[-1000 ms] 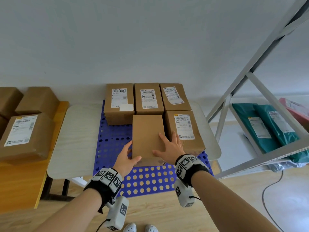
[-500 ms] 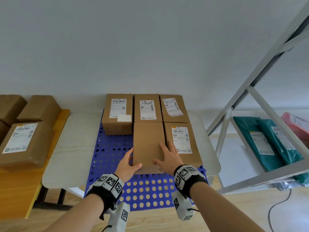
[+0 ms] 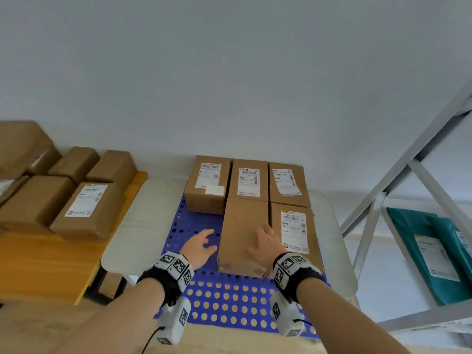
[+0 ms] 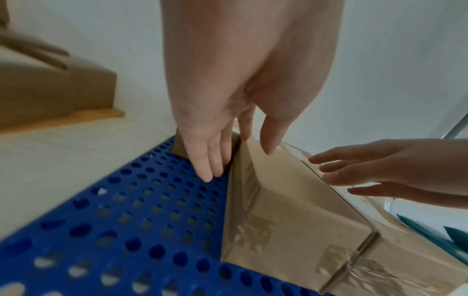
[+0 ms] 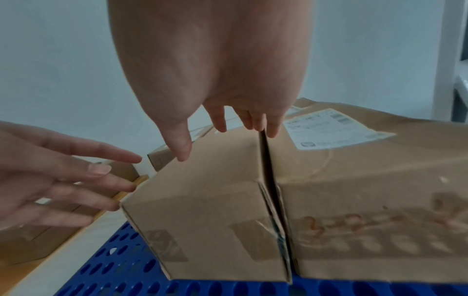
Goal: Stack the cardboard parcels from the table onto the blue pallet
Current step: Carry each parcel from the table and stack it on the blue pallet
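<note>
A plain pale wall [image 3: 229, 72] fills the far side of the room, with a grey metal rack [image 3: 398, 190] slanting up at the right that holds teal mail bags [image 3: 431, 251]. At the left, a wooden table [image 3: 48, 267] carries several taped cardboard parcels [image 3: 86, 210]. In the middle stands a pale rounded table [image 3: 143, 226], and on it lies the blue pallet [image 3: 229, 302], a flat plastic sheet pierced with rows of round holes. Five boxes sit on the pallet: three labelled ones in the far row [image 3: 249, 181], and in front of them a labelled box [image 3: 293, 231] touching a plain box [image 3: 245, 233] on its left. The right hand [image 3: 265, 241] rests flat on the plain box's top, fingers straight. The left hand [image 3: 201, 247] hovers open over the bare pallet just left of that box; half a second ago it was against the box's near left corner and has since pulled away leftward.
</note>
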Tool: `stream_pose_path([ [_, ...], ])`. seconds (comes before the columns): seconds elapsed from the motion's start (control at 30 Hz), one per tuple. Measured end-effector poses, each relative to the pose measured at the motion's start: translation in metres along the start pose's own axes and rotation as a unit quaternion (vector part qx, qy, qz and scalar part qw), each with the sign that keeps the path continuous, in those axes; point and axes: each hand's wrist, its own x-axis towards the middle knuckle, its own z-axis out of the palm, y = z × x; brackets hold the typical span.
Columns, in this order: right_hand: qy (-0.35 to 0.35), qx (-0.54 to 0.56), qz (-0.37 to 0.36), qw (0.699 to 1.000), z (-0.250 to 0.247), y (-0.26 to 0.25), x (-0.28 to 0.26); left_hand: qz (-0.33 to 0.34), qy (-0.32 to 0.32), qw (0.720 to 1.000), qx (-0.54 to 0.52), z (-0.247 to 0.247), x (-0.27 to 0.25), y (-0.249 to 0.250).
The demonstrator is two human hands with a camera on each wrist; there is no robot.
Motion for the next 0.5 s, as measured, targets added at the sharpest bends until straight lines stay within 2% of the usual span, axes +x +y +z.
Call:
stream_pose_path([
  [0.27,-0.033,-0.034,-0.082,0.996,0.000,-0.062,0.016,-0.037,0.027,0.988,0.147,-0.075,-0.046,-0.007],
  [0.5,-0.045,-0.051,-0.140,0.988,0.019,-0.140,0.005,-0.074,0.057,0.973,0.213,-0.147,-0.100,-0.048],
])
